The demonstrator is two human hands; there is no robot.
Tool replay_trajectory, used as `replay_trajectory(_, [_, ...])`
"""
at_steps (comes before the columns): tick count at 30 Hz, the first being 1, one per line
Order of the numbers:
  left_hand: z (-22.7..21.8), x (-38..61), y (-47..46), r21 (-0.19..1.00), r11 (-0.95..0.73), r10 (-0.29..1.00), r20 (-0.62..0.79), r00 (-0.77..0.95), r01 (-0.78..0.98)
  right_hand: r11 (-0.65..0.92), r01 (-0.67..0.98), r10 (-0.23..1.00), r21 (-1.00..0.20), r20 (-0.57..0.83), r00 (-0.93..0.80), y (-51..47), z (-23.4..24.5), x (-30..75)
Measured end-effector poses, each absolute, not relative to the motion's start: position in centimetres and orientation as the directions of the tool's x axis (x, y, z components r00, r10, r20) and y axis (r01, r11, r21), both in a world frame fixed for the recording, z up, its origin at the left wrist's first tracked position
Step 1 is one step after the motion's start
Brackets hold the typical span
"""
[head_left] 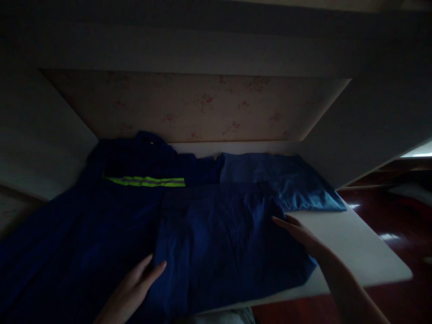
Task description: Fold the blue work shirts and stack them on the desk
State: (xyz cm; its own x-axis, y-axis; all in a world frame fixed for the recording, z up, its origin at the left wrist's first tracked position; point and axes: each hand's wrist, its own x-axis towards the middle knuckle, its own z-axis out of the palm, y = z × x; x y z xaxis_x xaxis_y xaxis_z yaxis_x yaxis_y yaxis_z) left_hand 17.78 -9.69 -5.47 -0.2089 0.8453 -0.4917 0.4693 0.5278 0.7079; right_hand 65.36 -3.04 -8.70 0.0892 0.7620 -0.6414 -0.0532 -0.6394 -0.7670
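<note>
A dark blue piece of clothing (216,243) lies spread out in front of me, its kind hard to tell in the dim light. My left hand (133,285) is at its near left edge, thumb and fingers apart and nothing gripped. On its right edge rests my right hand (299,231), fingers stretched out along the cloth. Left of it and behind it lies a dark blue work jacket (131,155) with a yellow-green and grey reflective strip (145,181). A lighter blue folded cloth (266,173) lies at the back right, partly under the spread clothing.
Everything lies on a white board-like surface (357,252) inside a recess with side panels (364,117). Floral-patterned backing (216,108) closes the rear, and a white overhang (202,49) is above. Reddish floor (381,220) shows beyond the right edge.
</note>
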Motion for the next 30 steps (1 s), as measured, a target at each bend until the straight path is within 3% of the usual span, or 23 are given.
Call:
replay_trajectory(5, [-6.6, 19.4, -9.1, 0.716, 0.487, 0.837, -0.546, -0.034, 0.501, -0.541, 0.005, 0.829, -0.841, -0.533, 0.169, -3.2, -9.5, 64.5])
replay_trajectory(9, [-6.1, 20.5, -9.1, 0.747, 0.598, 0.799, -0.585, -0.140, 0.291, -0.500, 0.001, 0.837, -0.866, -0.483, 0.256, -3.6, -9.7, 64.8])
replay_trajectory(11, [-5.6, 21.0, -8.7, 0.692, 0.702, 0.712, -0.674, -0.197, 0.170, -0.487, 0.000, 0.848, -0.874, -0.473, 0.239, -3.5, -9.4, 64.9])
replay_trajectory(14, [-4.7, 22.0, -6.8, 0.632, 0.757, 0.653, -0.729, -0.208, 0.165, -0.450, 0.012, 0.876, -0.893, -0.439, 0.203, -2.3, -8.3, 65.2])
replay_trajectory(20, [-0.6, 25.5, 0.1, 0.844, 0.511, 0.858, -0.489, -0.158, 0.165, -0.303, 0.120, 0.920, -0.945, -0.257, 0.297, 3.1, -3.7, 67.9])
replay_trajectory(25, [3.8, 32.1, 4.4, 0.963, 0.229, 0.973, -0.224, -0.047, 0.139, -0.199, 0.151, 0.855, -0.968, -0.096, 0.510, 7.6, 0.9, 74.1])
replay_trajectory(28, [3.6, 36.7, 7.5, 0.995, 0.070, 0.996, -0.073, 0.049, 0.065, -0.217, 0.213, 0.814, -0.953, -0.056, 0.579, 10.0, 2.3, 79.4])
replay_trajectory(30, [1.7, 39.5, 9.9, 0.998, 0.026, 0.994, -0.033, 0.107, 0.060, -0.291, 0.360, 0.799, -0.886, -0.019, 0.600, 11.4, 2.3, 82.8])
